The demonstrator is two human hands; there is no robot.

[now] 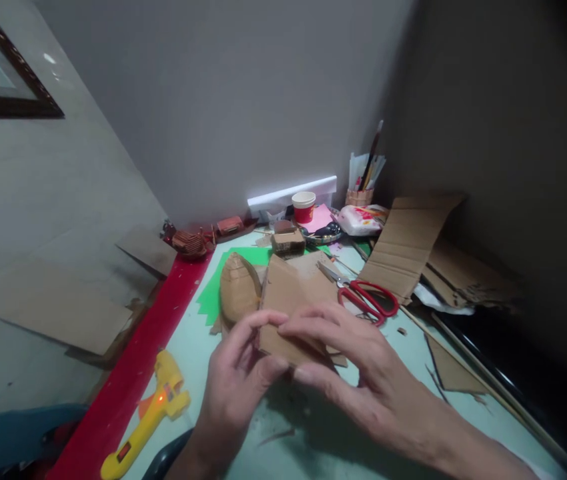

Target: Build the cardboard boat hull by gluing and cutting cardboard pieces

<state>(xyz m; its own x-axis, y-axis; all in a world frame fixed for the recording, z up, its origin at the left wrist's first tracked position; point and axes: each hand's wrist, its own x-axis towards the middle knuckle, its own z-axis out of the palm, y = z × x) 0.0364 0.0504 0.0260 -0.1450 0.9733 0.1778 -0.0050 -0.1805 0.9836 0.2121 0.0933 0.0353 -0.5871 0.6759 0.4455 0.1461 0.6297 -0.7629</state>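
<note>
A flat piece of brown cardboard (286, 288) is held up over the table in both hands. My left hand (241, 373) pinches its near left edge between thumb and fingers. On the near edge beside it, the fingertips and thumb of my right hand (343, 360) close on the same piece. Just behind my left hand lies a boat-shaped cardboard form (237, 288) with a pointed far end. Red-handled scissors (363, 297) rest to the right, beyond my right hand, blades pointing away to the left.
A yellow glue gun (158, 413) with a lit orange light lies at the left. Green paper (208, 300), a small cardboard block (288, 241), a red-and-white cup (304, 208) and model boats (188, 243) stand farther back. Bent cardboard (403, 247) leans at the right.
</note>
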